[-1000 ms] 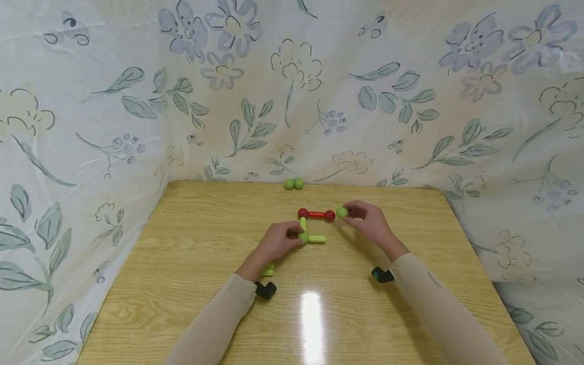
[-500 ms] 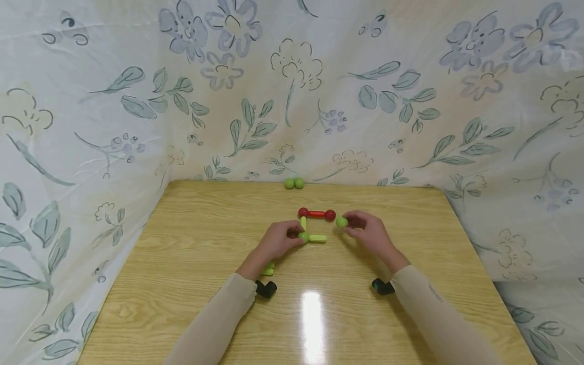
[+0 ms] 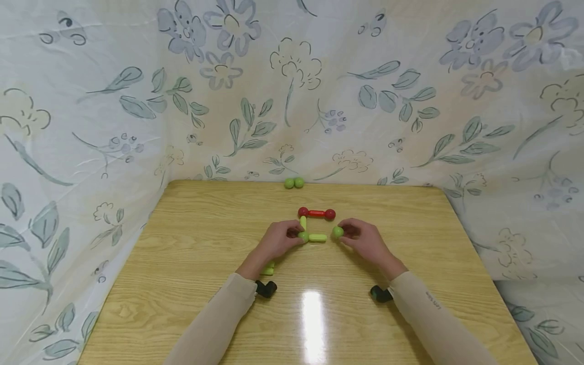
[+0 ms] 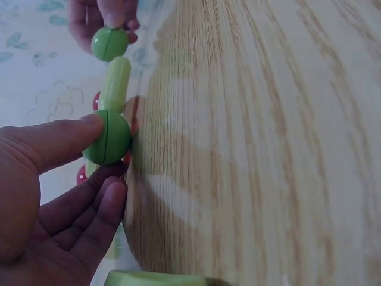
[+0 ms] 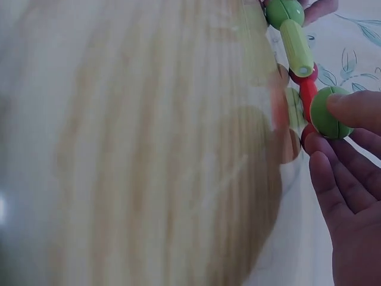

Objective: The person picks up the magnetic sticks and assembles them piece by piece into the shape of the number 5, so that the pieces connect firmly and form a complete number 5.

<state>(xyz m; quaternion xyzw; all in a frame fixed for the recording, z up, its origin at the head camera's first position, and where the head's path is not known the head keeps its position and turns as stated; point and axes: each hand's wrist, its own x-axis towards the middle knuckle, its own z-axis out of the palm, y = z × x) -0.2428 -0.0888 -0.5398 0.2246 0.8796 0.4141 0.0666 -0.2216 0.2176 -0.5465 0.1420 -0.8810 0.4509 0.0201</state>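
Note:
My left hand (image 3: pixel 279 242) pinches a green ball (image 3: pixel 303 237) between thumb and fingers. From that ball one light green rod (image 3: pixel 317 238) points right, and another light green rod (image 3: pixel 303 223) runs away to the left red ball (image 3: pixel 303 212). A red rod (image 3: pixel 317 213) links this to a second red ball (image 3: pixel 330 214). Just right of the free rod end, my right hand (image 3: pixel 366 241) pinches another green ball (image 3: pixel 337 232); a small gap separates ball and rod. In the right wrist view the rod's bare end (image 5: pixel 304 70) faces this held ball (image 5: pixel 331 112).
Two green balls (image 3: pixel 294 183) sit side by side at the table's back edge. Light green rods (image 3: pixel 268 269) lie by my left forearm, partly hidden. Floral cloth (image 3: pixel 292 101) hangs behind the wooden table (image 3: pixel 191 223). Black devices (image 3: pixel 266 289) are on both wrists.
My right hand has come nearer to me and slightly left with its green ball, from beside the right red ball to beside the rod's free end. My left hand stays put.

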